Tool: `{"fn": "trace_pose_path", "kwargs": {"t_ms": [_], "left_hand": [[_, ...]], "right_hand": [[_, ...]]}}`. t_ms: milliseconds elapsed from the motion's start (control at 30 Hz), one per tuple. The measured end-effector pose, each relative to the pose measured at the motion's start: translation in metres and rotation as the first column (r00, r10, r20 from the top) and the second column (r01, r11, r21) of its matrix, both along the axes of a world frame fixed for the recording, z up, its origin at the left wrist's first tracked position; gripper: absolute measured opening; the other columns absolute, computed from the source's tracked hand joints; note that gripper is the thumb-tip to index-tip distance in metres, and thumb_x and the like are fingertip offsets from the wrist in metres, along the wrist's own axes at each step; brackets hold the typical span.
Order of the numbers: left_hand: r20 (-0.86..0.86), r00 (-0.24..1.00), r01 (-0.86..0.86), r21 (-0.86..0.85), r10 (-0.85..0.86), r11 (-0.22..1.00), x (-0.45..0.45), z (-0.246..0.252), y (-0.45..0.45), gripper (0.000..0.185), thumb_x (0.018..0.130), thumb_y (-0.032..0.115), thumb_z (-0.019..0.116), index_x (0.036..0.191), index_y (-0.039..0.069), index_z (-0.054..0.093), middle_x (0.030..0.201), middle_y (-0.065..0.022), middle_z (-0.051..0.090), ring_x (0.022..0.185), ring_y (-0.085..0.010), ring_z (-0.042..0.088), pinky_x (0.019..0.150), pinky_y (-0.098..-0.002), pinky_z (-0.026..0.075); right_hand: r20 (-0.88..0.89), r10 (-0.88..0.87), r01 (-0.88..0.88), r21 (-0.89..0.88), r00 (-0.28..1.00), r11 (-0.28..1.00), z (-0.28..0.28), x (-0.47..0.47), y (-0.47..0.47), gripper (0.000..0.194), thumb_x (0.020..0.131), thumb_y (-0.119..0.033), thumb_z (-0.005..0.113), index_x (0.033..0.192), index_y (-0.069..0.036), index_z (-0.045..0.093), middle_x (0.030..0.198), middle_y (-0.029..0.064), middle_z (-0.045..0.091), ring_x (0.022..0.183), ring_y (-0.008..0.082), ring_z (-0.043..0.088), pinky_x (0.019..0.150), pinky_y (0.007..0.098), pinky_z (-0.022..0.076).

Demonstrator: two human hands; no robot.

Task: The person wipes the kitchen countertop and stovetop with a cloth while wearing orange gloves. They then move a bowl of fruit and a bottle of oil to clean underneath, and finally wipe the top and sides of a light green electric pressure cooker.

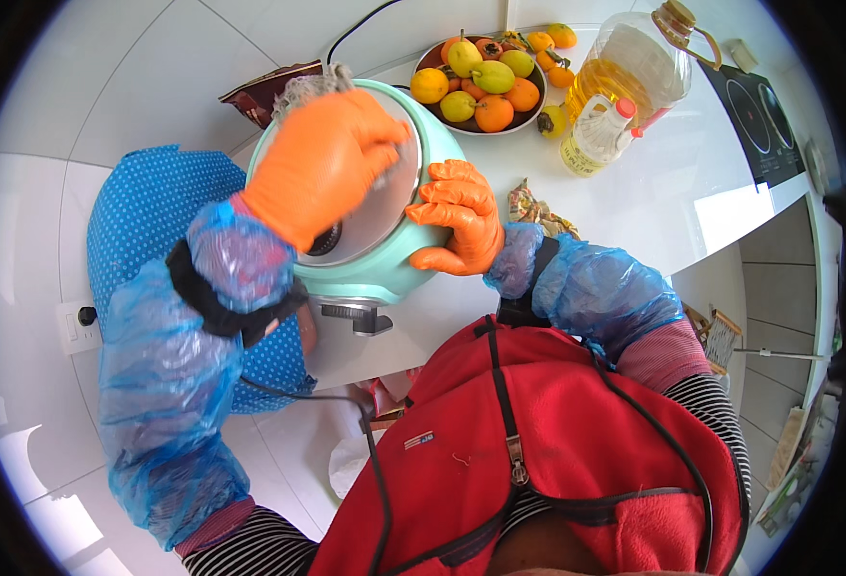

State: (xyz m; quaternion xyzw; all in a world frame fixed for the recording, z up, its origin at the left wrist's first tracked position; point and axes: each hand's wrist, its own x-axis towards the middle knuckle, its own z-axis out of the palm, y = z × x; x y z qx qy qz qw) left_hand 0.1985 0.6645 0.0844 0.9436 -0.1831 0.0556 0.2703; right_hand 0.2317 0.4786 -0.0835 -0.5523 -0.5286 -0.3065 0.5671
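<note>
A mint-green round countertop appliance (365, 277) with a glass lid (383, 216) and a dark round centre fitting stands before me. My left hand (322, 162), in an orange glove and slightly blurred, is over the lid, closed on a grey fuzzy cloth (311, 86) that sticks out past the knuckles. The gloved right hand (462, 219) rests against the appliance's right side, fingers spread along its rim. A metallic spout or lever shows at the appliance's front. Blue plastic sleeves cover both forearms.
Behind stands a bowl (538, 115) of persimmons and yellow-green fruit, with more fruit beside it. At right are a large oil jug (621, 72), a smaller bottle (596, 140), a crumpled patterned wrapper (538, 209) and a cooktop (751, 119). Blue dotted fabric (156, 209) hangs left.
</note>
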Motion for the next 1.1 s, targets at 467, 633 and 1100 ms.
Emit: {"fn": "trace_pose_path", "kwargs": {"t_ms": [467,633,1100], "left_hand": [[-0.089,0.993,-0.086,-0.042,0.082,0.995,0.006,0.006,-0.014,0.014,0.077,0.012,0.074,0.083,0.0,0.069,0.09,-0.0148,0.065,0.086,-0.0343,0.064,0.077,-0.0409,0.051],[-0.284,0.958,0.026,-0.032,-0.034,0.999,-0.03,0.02,-0.009,0.009,0.077,0.002,0.073,0.083,-0.001,0.066,0.085,-0.0088,0.059,0.083,-0.0247,0.062,0.077,-0.0342,0.049],[-0.223,0.963,-0.151,0.015,0.15,0.988,0.014,0.012,0.018,0.01,0.083,0.006,0.074,0.084,0.0,0.065,0.093,-0.007,0.062,0.089,-0.0215,0.062,0.083,-0.0346,0.049]], "right_hand": [[-0.169,-0.043,0.026,-0.104,0.985,0.994,0.005,-0.003,-0.006,0.103,0.067,-0.051,0.091,0.147,-0.005,0.045,0.147,0.0193,0.041,0.136,0.0387,0.044,0.114,0.0502,0.0379],[-0.307,-0.071,0.035,-0.121,0.949,0.992,0.011,-0.001,-0.004,0.112,0.068,-0.054,0.089,0.153,-0.003,0.037,0.149,0.0209,0.042,0.138,0.0418,0.041,0.115,0.0515,0.0349],[-0.199,-0.099,0.065,-0.168,0.975,0.984,0.019,0.004,-0.003,0.097,0.074,-0.058,0.082,0.146,-0.003,0.047,0.147,0.0216,0.048,0.137,0.0426,0.044,0.113,0.053,0.0355]]}}
